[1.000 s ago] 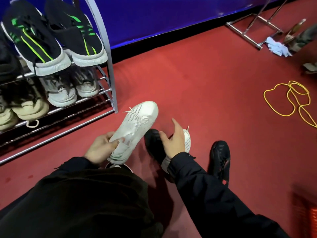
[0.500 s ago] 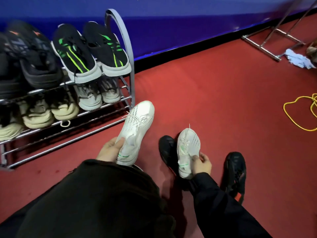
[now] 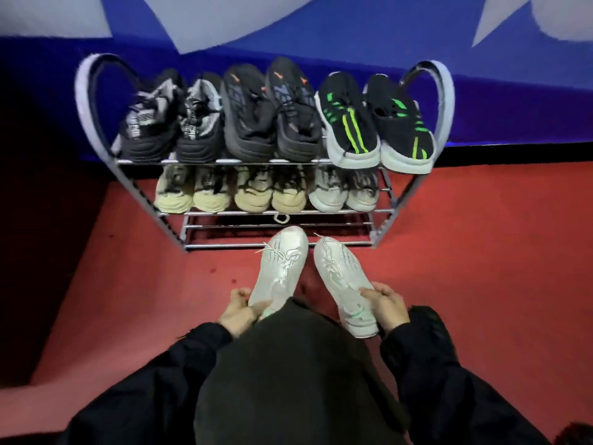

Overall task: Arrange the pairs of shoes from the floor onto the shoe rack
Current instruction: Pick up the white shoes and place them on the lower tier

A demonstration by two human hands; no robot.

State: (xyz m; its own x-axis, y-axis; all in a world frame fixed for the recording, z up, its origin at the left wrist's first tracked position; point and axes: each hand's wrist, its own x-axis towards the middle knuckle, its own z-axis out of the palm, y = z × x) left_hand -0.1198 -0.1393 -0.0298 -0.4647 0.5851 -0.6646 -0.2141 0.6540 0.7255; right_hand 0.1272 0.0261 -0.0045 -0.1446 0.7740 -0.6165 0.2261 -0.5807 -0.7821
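Observation:
I hold a pair of white knit sneakers just in front of the metal shoe rack [image 3: 276, 245]. My left hand [image 3: 239, 311] grips the heel of the left white sneaker [image 3: 280, 268], whose toe reaches the lowest bars. My right hand [image 3: 386, 305] grips the heel of the right white sneaker [image 3: 341, 274], toe toward the rack. The top shelf carries three dark pairs, among them a black pair with green stripes [image 3: 373, 123] at the right. On the middle shelf sit three pale pairs [image 3: 266, 194]. The lowest shelf holds no shoes.
Red carpet [image 3: 481, 252] surrounds the rack. A blue wall panel [image 3: 288, 36] stands right behind it. My dark sleeves and knee fill the lower part of the view. A dark shape lies at the bottom right corner.
I turned to face the rack. My right hand lifted the second white sneaker off the floor, and both sneakers moved forward to the lowest shelf. The black shoes, yellow cord and stand left the view.

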